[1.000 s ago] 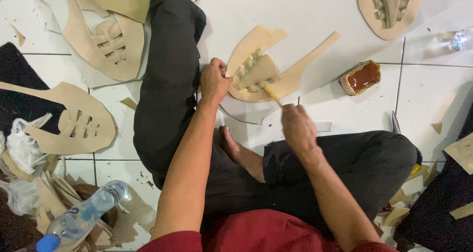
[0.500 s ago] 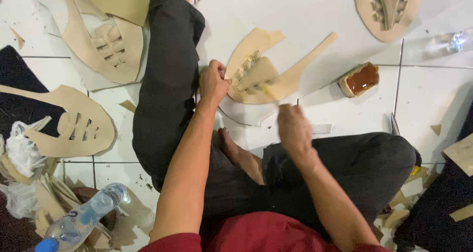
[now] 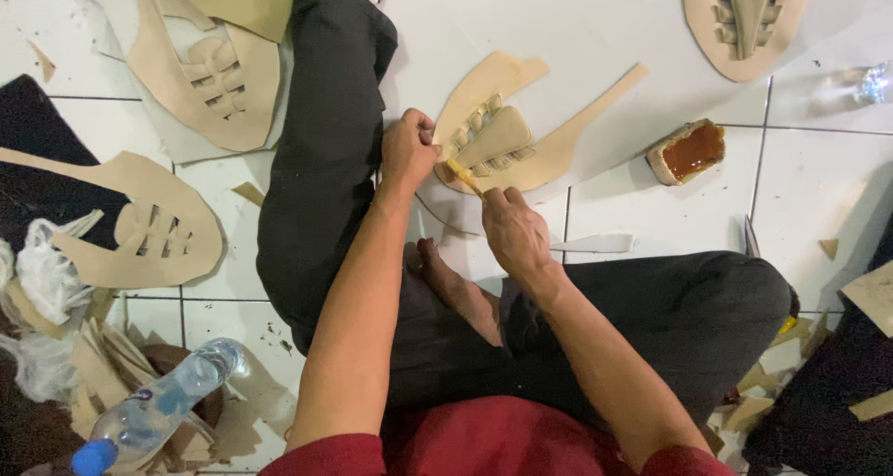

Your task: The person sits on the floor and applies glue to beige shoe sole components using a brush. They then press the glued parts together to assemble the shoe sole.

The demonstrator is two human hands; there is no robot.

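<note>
**Brush on tan cutout, both hands closed on work**

Person sits cross-legged on white tile floor (image 3: 651,29), black trousers, red shirt, bare foot (image 3: 456,285) tucked in front.

Cutout (image 3: 521,136): tan leather-like piece with slotted centre and a long strap tail running up-right. Lies flat on a white sheet on the floor, just ahead of the knees, between the left leg and the glue pot.

Left hand (image 3: 407,148): closed, fingers pinching the left edge of the cutout, holding it down.

Right hand (image 3: 512,229): closed around a thin brush (image 3: 462,172). Yellowish tip touches the lower-left of the cutout, just beside the left fingers. Hands are near each other, not touching.

Glue pot (image 3: 688,152): small open container with amber-brown contents, on the floor right of the cutout, apart from both hands.

Around:
- Second cutout (image 3: 209,76), same pattern, upper left, past the left leg.
- Third cutout (image 3: 139,229) at left, partly over a dark mat.
- Fourth cutout (image 3: 744,15) top right.
- Plastic bottle (image 3: 153,411), blue cap, lying lower left on a heap of tan scraps.
- Crumpled clear bag (image 3: 33,281) at far left edge.
- White sliver (image 3: 595,243) on the tile, right of the right hand.
- More tan offcuts and dark material at lower right, detail not clear.
</note>
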